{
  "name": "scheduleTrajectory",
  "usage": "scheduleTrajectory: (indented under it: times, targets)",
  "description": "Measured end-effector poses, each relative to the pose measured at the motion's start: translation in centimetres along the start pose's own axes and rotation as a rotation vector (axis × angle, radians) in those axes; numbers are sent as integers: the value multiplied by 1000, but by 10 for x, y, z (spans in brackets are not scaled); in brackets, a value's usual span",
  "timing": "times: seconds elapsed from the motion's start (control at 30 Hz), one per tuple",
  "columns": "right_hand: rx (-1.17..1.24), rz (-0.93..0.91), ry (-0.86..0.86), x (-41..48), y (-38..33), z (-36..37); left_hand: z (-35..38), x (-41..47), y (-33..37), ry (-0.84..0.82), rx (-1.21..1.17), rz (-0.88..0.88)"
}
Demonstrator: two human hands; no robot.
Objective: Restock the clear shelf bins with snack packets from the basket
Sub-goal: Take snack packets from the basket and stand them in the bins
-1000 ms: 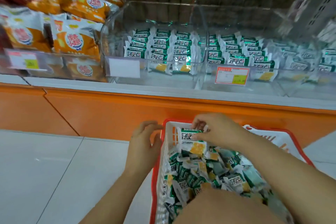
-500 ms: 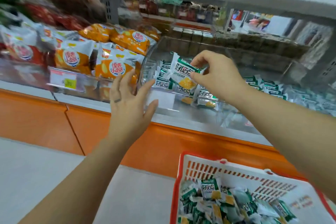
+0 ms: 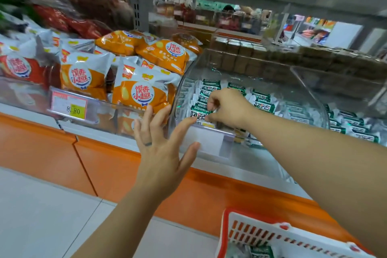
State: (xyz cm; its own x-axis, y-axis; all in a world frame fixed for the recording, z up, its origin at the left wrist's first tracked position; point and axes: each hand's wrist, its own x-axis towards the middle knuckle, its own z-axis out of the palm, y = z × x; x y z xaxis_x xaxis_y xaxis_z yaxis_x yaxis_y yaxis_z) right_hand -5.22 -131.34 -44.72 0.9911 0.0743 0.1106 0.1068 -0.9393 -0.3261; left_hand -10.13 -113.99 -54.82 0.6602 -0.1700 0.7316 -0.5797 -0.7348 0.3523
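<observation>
A clear shelf bin [image 3: 247, 65] holds rows of green-and-white snack packets [image 3: 262, 103]. My right hand [image 3: 228, 108] reaches over the bin's front wall, its fingers pinched on a green-and-white packet [image 3: 199, 114] at the front left row. Spread flat with a dark ring on one finger, my left hand [image 3: 162, 148] hovers in front of the bin's curved left corner and holds nothing. The red-and-white basket [image 3: 257, 234] sits at the bottom right, with a few packets visible inside.
Left of the bin lie large orange-and-white snack bags [image 3: 140, 92] behind a price tag [image 3: 69, 106]. An orange shelf base [image 3: 117, 165] runs below, above a pale tiled floor. A neighbouring clear bin [image 3: 354, 123] with the same packets stands at the right.
My right hand lifted a packet out of the basket, carried it over the front wall and lowered it into the bin. My left hand rose from the basket rim toward the bin's corner.
</observation>
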Motion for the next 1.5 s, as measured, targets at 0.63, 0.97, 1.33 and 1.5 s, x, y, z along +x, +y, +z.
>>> scheduleTrajectory:
  times: [0.63,0.97,1.33,1.5]
  targets:
    - [314,-258,455,-194,22,21,-5,-112,50,-114,-216,-202]
    - [324,478,-350,-302,132,150,22,-188,94,-630,-428,-451]
    - [500,643,-459,-274,150,182,26,-191,99,-670,-350,-420]
    - [333,568,-348,-274,148,181,24,-189,100,-682,-347,-405]
